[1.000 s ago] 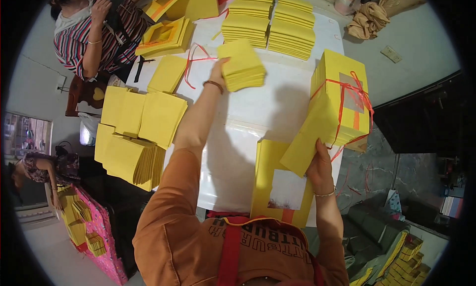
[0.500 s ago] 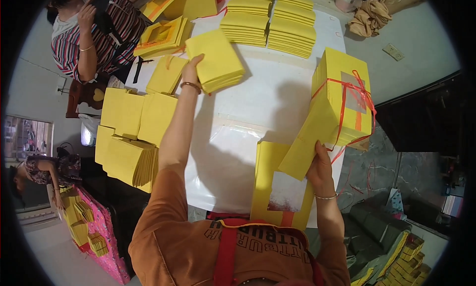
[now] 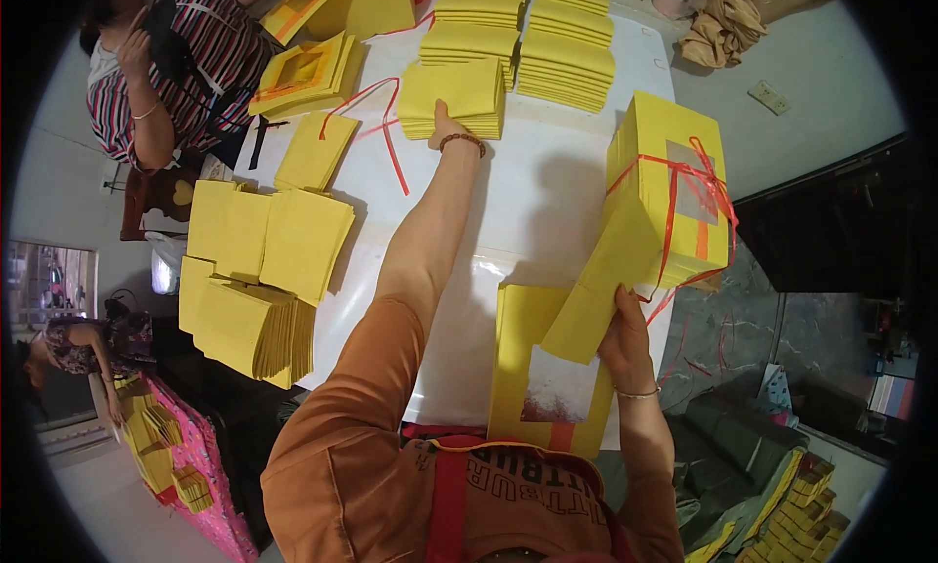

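Soft shadows and glare mark the white tabletop (image 3: 528,163); the warped rim falls black.

From my station I register: solid-yellow rectangular paper stack (image 3: 472,87); thin red plastic ribbon (image 3: 395,158); flat white tabletop (image 3: 513,207); multicoloured striped fabric shirt (image 3: 213,38).
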A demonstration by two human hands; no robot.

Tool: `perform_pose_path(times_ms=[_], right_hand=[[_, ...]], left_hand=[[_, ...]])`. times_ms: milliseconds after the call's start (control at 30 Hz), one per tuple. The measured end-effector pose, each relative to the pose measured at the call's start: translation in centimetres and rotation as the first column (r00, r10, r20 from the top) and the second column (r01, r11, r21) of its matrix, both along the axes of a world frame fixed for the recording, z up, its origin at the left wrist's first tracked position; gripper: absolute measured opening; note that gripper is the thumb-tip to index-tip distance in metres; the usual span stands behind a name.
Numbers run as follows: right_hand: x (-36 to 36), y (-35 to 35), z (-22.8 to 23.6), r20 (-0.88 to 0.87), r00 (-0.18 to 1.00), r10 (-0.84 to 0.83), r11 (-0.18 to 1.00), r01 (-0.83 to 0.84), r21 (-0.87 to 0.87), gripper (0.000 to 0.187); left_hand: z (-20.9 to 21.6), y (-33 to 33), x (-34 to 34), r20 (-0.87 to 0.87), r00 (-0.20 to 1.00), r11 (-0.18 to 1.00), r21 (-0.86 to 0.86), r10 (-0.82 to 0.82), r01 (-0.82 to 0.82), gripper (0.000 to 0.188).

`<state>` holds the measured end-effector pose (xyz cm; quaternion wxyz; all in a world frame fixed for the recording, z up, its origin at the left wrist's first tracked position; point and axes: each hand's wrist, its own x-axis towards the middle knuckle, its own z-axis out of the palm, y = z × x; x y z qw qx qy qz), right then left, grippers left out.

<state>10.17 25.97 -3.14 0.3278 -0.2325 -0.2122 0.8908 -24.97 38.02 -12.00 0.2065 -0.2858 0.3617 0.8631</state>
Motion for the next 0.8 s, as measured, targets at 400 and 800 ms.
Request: perform_pose_path(times_ms=[400,800], right_hand=[[0.1,0.0,0.6,0.01,1.0,0.029,0.999,-0.029,-0.02,0.031],[0.2,0.1,0.5,0.011,0.999,0.036,0.999,-0.036,0.007,0.031]], left_hand=[[1.4,-0.6,-1.1,0.06,0.948,0.785,-0.545,-0.313,0.294,0.084],[1.2,-0.8,-1.3,0.014,0.922,0.679,-0.672,-0.387,0.296,0.088]])
